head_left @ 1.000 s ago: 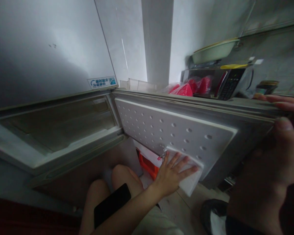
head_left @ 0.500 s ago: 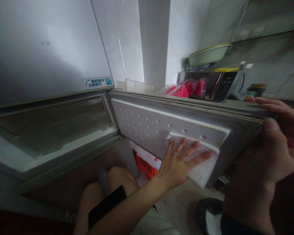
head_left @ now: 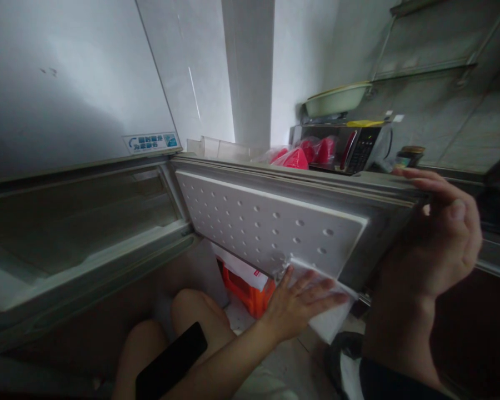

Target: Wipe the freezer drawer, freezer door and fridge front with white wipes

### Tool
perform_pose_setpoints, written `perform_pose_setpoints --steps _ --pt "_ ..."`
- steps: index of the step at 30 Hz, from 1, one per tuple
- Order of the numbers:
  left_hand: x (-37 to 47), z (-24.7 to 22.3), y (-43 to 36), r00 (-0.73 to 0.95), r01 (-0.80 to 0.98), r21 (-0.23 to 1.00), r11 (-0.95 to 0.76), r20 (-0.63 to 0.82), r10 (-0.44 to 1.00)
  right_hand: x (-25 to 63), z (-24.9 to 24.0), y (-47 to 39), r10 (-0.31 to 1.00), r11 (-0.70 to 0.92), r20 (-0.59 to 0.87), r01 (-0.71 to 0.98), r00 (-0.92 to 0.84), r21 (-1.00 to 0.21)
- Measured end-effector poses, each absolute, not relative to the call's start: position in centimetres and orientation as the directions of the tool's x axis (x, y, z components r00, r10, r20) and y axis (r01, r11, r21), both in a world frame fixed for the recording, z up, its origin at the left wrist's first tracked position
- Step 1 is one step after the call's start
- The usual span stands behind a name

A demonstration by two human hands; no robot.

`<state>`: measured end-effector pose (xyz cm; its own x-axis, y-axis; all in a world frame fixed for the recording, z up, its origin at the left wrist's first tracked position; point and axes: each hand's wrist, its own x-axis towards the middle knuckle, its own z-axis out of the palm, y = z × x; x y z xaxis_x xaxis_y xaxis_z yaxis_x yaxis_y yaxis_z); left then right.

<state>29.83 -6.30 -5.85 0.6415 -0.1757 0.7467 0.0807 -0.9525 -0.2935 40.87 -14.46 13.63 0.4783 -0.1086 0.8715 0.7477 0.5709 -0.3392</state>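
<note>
Dimpled door panel (head_left: 244,214) — white cloth (head_left: 331,321) beneath splayed left hand (head_left: 290,311) — right hand (head_left: 450,239), grip unclear

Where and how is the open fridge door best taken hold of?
Probably by the free end's top edge, fingers over it, from the right: the door juts out from the fridge at left, leaving that end within reach. The right hand rests there.

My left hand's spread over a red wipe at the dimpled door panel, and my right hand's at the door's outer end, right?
The wipe is white, not red, as the head view shows. Your left hand is spread over it at the dimpled door panel, and your right hand is at the outer end of the door.
</note>
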Motion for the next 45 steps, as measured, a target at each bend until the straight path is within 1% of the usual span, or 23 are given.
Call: perform_pose_setpoints --steps 2,4,6,9,13,17,19,21,23,25,27,29,36,39,42,45 --pt "29.5 -9.2 -6.0 0.646 0.064 -0.283 -0.957 0.743 -0.176 41.0 13.6 -14.5 -0.111 0.566 0.874 0.753 0.473 -0.335" --pt "29.1 -11.3 -5.7 0.659 0.066 -0.284 -0.956 0.732 -0.172 41.2 13.5 -14.4 -0.126 0.574 0.876 0.755 0.465 -0.318" --pt "28.8 -12.2 -5.4 0.695 0.071 -0.308 -0.949 0.698 -0.174 41.4 13.5 -14.3 -0.138 0.583 0.878 0.754 0.459 -0.302" --pt "28.5 -11.4 -5.0 0.736 0.057 -0.332 -0.942 0.651 -0.185 41.6 13.5 -14.2 -0.161 0.589 0.877 0.757 0.453 -0.283" --pt "28.8 -6.6 -5.1 0.699 0.09 -0.301 -0.949 0.698 -0.155 41.5 13.5 -14.1 -0.139 0.592 0.875 0.747 0.464 -0.302" --pt "29.2 1.0 -6.3 0.685 0.143 -0.32 -0.937 0.715 -0.14 41.2 13.5 -14.2 -0.163 0.626 0.87 0.73 0.466 -0.274" --pt "29.0 5.1 -7.2 0.654 0.162 -0.309 -0.937 0.745 -0.132 41.1 13.4 -14.5 -0.136 0.639 0.872 0.715 0.47 -0.286" --pt "28.9 8.3 -8.1 0.667 0.15 -0.271 -0.951 0.738 -0.105 40.9 13.4 -14.8 -0.094 0.633 0.868 0.702 0.488 -0.327" --pt "28.8 10.2 -8.7 0.674 0.147 -0.238 -0.96 0.734 -0.079 40.6 13.5 -15.1 -0.054 0.611 0.855 0.694 0.516 -0.38" --pt "28.9 10.5 -9.0 0.655 0.163 -0.223 -0.961 0.753 -0.064 40.5 13.5 -15.3 -0.025 0.603 0.838 0.677 0.545 -0.422" --pt "29.1 9.1 -9.1 0.635 0.181 -0.228 -0.957 0.77 -0.064 40.6 13.5 -15.3 -0.018 0.617 0.823 0.654 0.568 -0.437" --pt "29.3 6.7 -9.2 0.633 0.184 -0.241 -0.953 0.771 -0.073 40.9 13.4 -15.2 -0.015 0.638 0.816 0.633 0.578 -0.437" --pt "29.5 -4.7 -8.7 0.694 0.116 -0.303 -0.946 0.706 -0.141 42.5 12.9 -14.7 -0.057 0.683 0.817 0.619 0.574 -0.387" --pt "29.4 -8.7 -8.2 0.724 0.082 -0.333 -0.939 0.668 -0.173 42.8 12.7 -14.7 -0.037 0.681 0.83 0.622 0.557 -0.387" --pt "29.1 -10.8 -7.7 0.761 0.056 -0.366 -0.929 0.617 -0.197 42.7 12.8 -14.6 -0.049 0.678 0.831 0.63 0.554 -0.38" --pt "28.7 -11.4 -7.3 0.762 0.015 -0.354 -0.935 0.61 -0.219 42.3 13.0 -14.6 -0.079 0.666 0.822 0.643 0.564 -0.377"
